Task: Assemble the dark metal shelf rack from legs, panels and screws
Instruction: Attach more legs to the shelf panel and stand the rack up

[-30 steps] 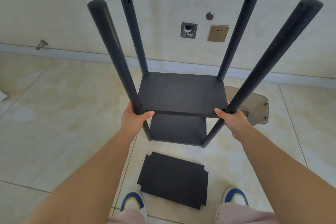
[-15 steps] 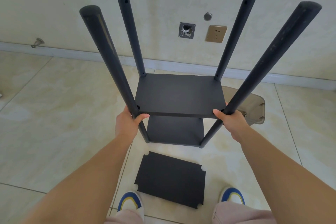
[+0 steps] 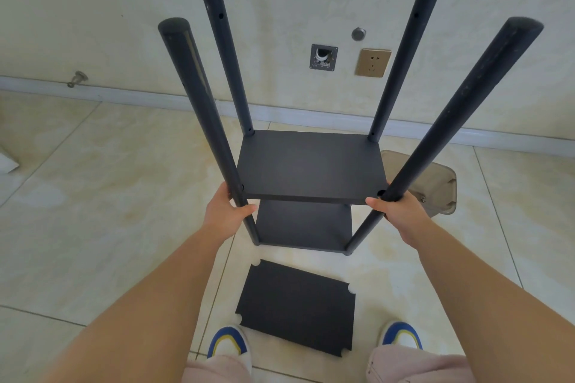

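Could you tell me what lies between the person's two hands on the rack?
In the head view, the upper panel's near edge spans between the left hand and right hand, each gripping a front leg.

The brown container [image 3: 435,183] lies partly hidden behind the near-right leg [image 3: 460,109].

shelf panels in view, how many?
3: upper panel mounted between the legs, lower panel mounted beneath it, loose panel flat on the floor tiles. None seem hidden.

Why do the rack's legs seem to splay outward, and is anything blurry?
Head view: wide-angle distortion fans the four legs outward and bows the baseboard; soft, even daylight, faint shadows, no harsh glare; hands and loose panel look sharp.
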